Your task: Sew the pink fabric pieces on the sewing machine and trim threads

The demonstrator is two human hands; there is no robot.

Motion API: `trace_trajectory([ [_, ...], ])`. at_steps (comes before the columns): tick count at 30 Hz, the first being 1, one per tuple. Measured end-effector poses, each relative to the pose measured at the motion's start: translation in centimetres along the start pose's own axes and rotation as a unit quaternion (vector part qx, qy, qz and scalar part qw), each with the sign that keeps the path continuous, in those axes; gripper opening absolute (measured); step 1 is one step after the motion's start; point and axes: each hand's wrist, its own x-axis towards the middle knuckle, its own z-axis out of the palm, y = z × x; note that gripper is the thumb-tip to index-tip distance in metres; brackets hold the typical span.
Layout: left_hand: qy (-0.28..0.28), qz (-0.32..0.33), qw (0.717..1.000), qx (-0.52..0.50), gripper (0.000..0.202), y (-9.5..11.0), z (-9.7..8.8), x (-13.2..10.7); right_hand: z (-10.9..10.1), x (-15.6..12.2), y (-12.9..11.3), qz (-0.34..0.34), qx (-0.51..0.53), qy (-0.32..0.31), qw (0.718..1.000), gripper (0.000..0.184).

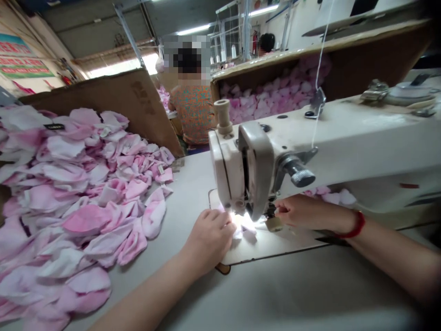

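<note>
At the needle plate point(275, 246) of the machine point(344, 133), a small pink-and-white piece point(246, 227) lies under the foot. The lamp lights it hard, and glare washes out its outline.

Hands.
- Left hand point(210, 236): knuckles up, fingers bent, tips pressed down on the near-left part of the piece. It bears on the cloth and is not closed round it.
- Right hand point(299, 212): reaches in under the machine arm from the right, fingers drawn together just beside the foot. Whether they pinch the piece cannot be told. A red band point(358, 225) sits on that wrist.

Handling (judged). The piece looks light, soft and limp, with a fleecy face like those in the pile point(79, 197). It would fold and creep rather than slide as one plate, and it will not break. Best hold: flat under the fingertips, close to the foot, one hand on each side. An edge pinch would only bunch it.

Edges and room.
- Needle and foot stand between the two hands, with fingertips near on both sides.
- The machine head caps the work zone from above, and the knob point(299, 174) projects over the right hand.
- A strip of table point(275, 294) lies between the left hand and the pile.
- Most room to move lies toward the person, over the table.
- More pieces point(330, 195) lie behind the arm.
- A thread point(319, 78) runs down to the machine top.
- A box point(131, 99) backs the pile.
</note>
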Motion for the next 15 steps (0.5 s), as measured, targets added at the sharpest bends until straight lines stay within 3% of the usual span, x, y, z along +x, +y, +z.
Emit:
trace_trajectory([
  [4,0.079,0.000,0.996,-0.031,0.020,0.2,0.4,0.0,0.7,0.2,0.6,0.010,0.047,-0.010,0.999,0.017],
  [7,0.112,-0.017,0.993,-0.042,0.021,0.2,0.5,0.2,1.1,0.3,0.1,-0.019,0.063,-0.002,0.998,0.016],
  [12,0.084,-0.025,0.996,-0.032,0.025,0.1,0.5,0.2,2.0,0.6,-0.7,-0.034,0.031,0.009,0.999,0.013],
  [15,0.075,-0.010,0.996,-0.036,0.024,0.1,0.7,0.0,2.9,0.8,-0.4,-0.053,-0.001,0.064,0.997,0.012],
])
